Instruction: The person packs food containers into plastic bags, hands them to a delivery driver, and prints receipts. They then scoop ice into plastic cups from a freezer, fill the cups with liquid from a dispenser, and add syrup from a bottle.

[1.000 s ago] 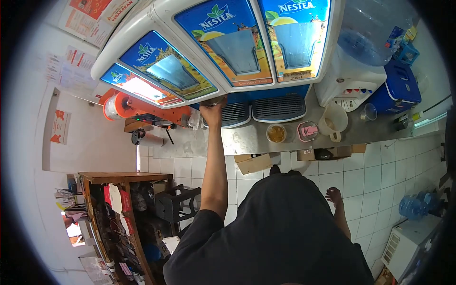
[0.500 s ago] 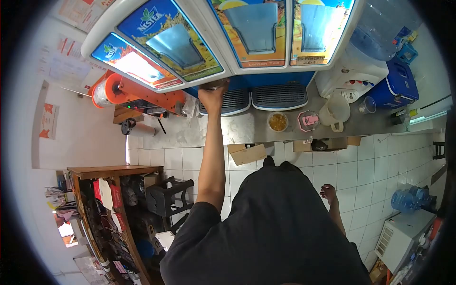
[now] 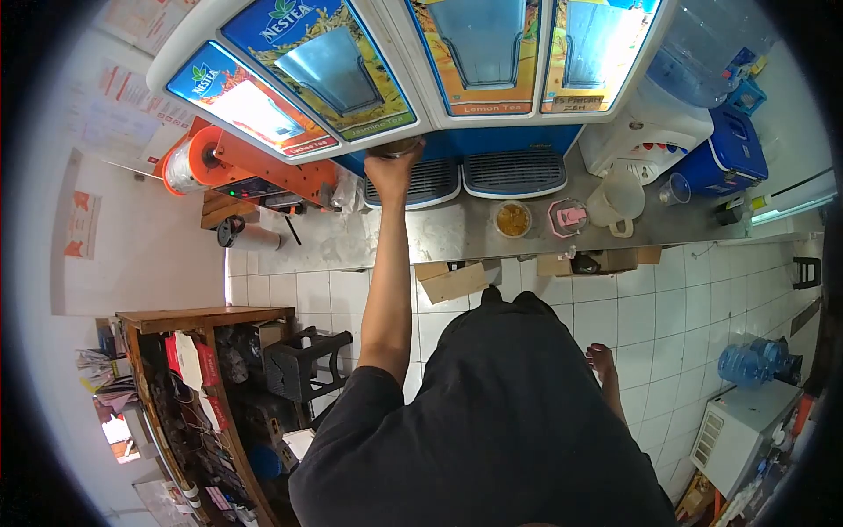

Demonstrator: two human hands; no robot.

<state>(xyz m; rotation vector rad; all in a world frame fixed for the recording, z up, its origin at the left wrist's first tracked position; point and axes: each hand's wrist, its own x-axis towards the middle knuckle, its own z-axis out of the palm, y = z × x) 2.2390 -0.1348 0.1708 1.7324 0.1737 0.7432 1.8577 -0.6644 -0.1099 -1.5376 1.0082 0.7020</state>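
Observation:
My left hand reaches up under the front of the drink dispenser, below the Jasmine Tea panel. Its fingers are wrapped round a dark, round-rimmed cup, mostly hidden by the hand and the machine. A black drip tray lies just right of the wrist, with a second drip tray beside it. My right hand hangs low at my right side over the floor, fingers loosely curled; nothing can be made out in it.
On the steel counter stand a cup of amber drink, a pink-topped container, a clear pitcher and a water dispenser. An orange sealing machine and a tumbler are left. A black stool stands below.
The view has shifted slightly. My left hand stays under the dispenser, now with more of the dark cup's rim showing. My right hand still hangs at my side.

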